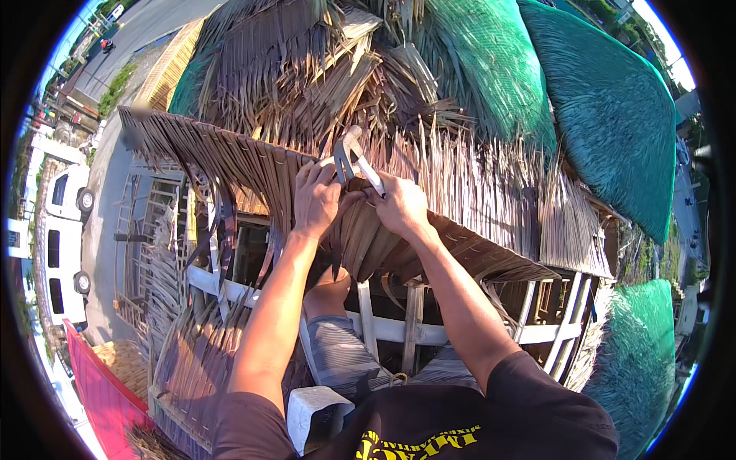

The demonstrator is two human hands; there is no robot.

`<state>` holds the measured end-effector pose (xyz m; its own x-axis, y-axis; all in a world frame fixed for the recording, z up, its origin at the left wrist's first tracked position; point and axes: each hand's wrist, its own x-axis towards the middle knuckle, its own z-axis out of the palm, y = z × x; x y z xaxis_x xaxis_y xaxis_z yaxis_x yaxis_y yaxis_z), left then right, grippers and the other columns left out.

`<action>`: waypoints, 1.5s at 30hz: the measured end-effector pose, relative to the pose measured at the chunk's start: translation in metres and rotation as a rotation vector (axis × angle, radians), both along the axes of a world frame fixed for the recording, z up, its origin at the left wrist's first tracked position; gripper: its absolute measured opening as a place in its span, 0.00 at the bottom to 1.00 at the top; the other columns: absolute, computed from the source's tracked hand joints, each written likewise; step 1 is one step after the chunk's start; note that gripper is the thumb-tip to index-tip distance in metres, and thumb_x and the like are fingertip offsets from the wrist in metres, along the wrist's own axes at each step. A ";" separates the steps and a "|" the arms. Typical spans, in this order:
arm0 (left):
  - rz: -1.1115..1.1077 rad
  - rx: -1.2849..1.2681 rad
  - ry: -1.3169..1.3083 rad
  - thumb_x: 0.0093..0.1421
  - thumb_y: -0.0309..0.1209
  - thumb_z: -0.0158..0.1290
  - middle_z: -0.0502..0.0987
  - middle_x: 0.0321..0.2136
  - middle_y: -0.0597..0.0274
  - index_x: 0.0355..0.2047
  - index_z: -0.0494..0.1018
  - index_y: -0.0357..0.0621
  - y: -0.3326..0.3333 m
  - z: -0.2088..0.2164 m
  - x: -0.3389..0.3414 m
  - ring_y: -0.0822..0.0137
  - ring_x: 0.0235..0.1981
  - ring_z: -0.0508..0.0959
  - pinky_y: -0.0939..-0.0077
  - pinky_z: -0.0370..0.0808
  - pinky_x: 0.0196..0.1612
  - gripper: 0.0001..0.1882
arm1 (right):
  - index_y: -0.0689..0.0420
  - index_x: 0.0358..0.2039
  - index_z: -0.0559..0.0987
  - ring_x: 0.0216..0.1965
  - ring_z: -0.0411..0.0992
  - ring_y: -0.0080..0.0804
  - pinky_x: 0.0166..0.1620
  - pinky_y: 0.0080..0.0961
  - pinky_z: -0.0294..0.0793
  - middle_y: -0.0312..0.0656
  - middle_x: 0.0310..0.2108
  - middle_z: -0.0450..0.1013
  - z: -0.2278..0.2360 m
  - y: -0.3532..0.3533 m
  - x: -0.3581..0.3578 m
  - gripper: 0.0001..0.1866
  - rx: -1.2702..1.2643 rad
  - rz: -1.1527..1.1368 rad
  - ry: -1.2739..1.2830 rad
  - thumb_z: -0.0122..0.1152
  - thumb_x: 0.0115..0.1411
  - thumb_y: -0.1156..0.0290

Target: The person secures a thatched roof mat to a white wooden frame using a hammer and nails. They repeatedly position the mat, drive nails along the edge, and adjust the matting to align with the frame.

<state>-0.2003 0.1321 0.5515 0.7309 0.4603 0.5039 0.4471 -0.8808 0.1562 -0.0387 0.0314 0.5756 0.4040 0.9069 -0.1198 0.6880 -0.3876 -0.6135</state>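
My right hand [402, 203] is closed round the handle of a claw hammer [368, 173], whose metal head points up and away from me over the thatch. Just left of it, my left hand [316, 201] grips the upper edge of a long thatch panel [253, 161] of dried brown palm leaves. Its fingers lie over the edge, with the thumb near the hammer's head. Anything small between those fingertips is hidden. The panel slants across in front of me, from far left to lower right, over a layer of older thatch [468, 180].
Green netting [491, 69] covers thatched roofs ahead and to the right. Below me are pale wooden rails [445, 333] and posts, with gaps between them. A white vehicle [65, 238] stands on the road at left, beyond a bamboo frame [138, 230]. A red sheet [100, 391] lies lower left.
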 end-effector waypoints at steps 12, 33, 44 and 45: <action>0.156 -0.572 -0.366 0.57 0.39 0.60 0.48 0.69 0.29 0.71 0.39 0.28 -0.185 0.001 0.071 0.33 0.70 0.51 0.45 0.49 0.70 0.53 | 0.51 0.43 0.82 0.36 0.79 0.49 0.42 0.42 0.75 0.49 0.32 0.80 0.020 0.011 0.026 0.13 0.459 -0.646 0.460 0.65 0.60 0.62; 0.077 -0.445 0.203 0.58 0.21 0.50 0.81 0.49 0.62 0.56 0.74 0.55 -0.110 0.048 0.112 0.53 0.45 0.82 0.61 0.80 0.46 0.26 | 0.59 0.44 0.70 0.32 0.67 0.29 0.32 0.33 0.75 0.39 0.35 0.68 0.020 -0.084 0.183 0.15 0.998 -1.083 1.177 0.64 0.65 0.66; -0.185 -0.171 0.275 0.54 0.19 0.50 0.83 0.46 0.65 0.48 0.81 0.58 -0.041 -0.060 -0.023 0.62 0.48 0.82 0.64 0.77 0.52 0.24 | 0.54 0.43 0.70 0.33 0.69 0.29 0.25 0.35 0.75 0.37 0.33 0.71 -0.188 -0.171 0.114 0.08 0.620 -1.406 0.972 0.60 0.66 0.71; -0.174 -0.171 0.307 0.54 0.20 0.50 0.83 0.46 0.66 0.48 0.81 0.58 -0.037 -0.068 -0.030 0.63 0.48 0.82 0.65 0.77 0.52 0.24 | 0.55 0.43 0.70 0.27 0.70 0.28 0.20 0.29 0.71 0.38 0.31 0.71 -0.197 -0.170 0.109 0.09 0.431 -1.393 1.002 0.58 0.63 0.78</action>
